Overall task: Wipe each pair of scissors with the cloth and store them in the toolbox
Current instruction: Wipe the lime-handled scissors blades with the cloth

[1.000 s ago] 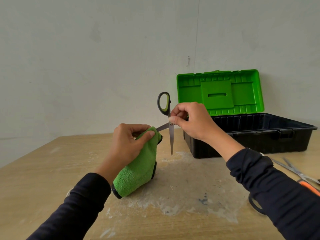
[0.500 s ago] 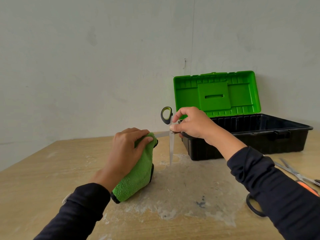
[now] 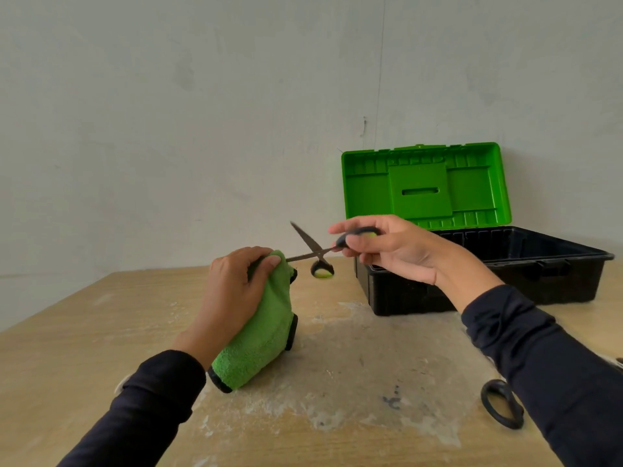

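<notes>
My left hand (image 3: 236,291) grips a green cloth (image 3: 263,335) above the table, and the cloth is wrapped round one blade of the scissors (image 3: 312,249). The scissors are spread open, black and lime handled. Their free blade points up and to the left. My right hand (image 3: 384,247) holds one handle loop between curled fingers, while the other loop hangs below the blades. The toolbox (image 3: 488,264) stands behind my right hand, its black tub open and its green lid upright against the wall.
A black scissor handle (image 3: 502,404) lies on the wooden table (image 3: 67,332) at the right, partly hidden by my right sleeve. White dusty stains cover the table's middle. A pale wall closes the back.
My right hand shifted from the pivot to a handle loop and turned the scissors. The free blade swung from pointing down to pointing up and left. The cloth hand stayed put.
</notes>
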Demonstrator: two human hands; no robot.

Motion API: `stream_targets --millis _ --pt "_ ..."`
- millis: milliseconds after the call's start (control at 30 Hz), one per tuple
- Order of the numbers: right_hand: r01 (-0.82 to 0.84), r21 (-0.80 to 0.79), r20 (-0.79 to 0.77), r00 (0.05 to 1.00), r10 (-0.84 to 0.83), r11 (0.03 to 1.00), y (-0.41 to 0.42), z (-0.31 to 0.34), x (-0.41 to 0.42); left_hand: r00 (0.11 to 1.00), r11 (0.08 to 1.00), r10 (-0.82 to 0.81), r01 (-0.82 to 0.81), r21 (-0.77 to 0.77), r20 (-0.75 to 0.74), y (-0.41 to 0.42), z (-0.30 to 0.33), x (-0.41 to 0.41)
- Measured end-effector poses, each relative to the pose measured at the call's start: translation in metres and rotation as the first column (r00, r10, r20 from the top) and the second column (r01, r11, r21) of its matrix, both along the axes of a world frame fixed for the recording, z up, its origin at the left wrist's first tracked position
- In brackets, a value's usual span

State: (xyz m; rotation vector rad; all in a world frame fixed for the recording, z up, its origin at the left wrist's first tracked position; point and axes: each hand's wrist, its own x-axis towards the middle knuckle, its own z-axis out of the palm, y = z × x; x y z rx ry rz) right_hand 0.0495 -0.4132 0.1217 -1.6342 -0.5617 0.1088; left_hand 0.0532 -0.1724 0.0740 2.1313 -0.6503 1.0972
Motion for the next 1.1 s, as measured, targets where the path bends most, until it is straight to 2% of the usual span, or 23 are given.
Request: stream_targets --millis 67,167,400,633,733,833,1000,1100 --pt "-0.01 0.151 -0.005 1.0 0.01 0.989 0.003 -0.007 0.002 0.995 0.997 -0.012 0.005 -0.071 -0.094 -0.001 0.0 0.001" --pt "0.086 0.243 -0.006 0.996 -0.087 0.966 0.012 -0.016 0.003 0.976 0.988 -0.085 0.056 -0.144 -0.199 -0.004 0.001 0.001" --pt "0.286 0.251 -0.029 0.957 -0.288 0.925 0.031 -0.032 0.008 0.924 0.948 -0.222 0.129 -0.29 -0.313 -0.008 0.001 -0.001" --pt "0.367 0.233 0.137 0.904 -0.404 0.901 0.037 -0.032 0.007 0.904 0.888 -0.298 0.144 -0.438 -0.307 -0.008 0.004 -0.003" --pt "0.369 0.187 0.18 0.898 -0.401 0.911 0.044 -0.032 0.006 0.887 0.853 -0.328 0.131 -0.505 -0.324 -0.012 0.005 -0.007" --pt "0.356 0.147 0.225 0.897 -0.382 0.923 0.055 -0.035 0.004 0.879 0.857 -0.348 0.157 -0.491 -0.327 -0.019 0.006 -0.012" --pt "0.355 0.195 0.232 0.889 -0.395 0.914 0.061 -0.037 0.003 0.877 0.853 -0.345 0.143 -0.503 -0.335 -0.02 0.004 -0.011" --pt "0.349 0.191 0.26 0.883 -0.39 0.917 0.062 -0.037 0.001 0.916 0.928 -0.251 0.135 -0.347 -0.315 -0.022 0.002 -0.007"
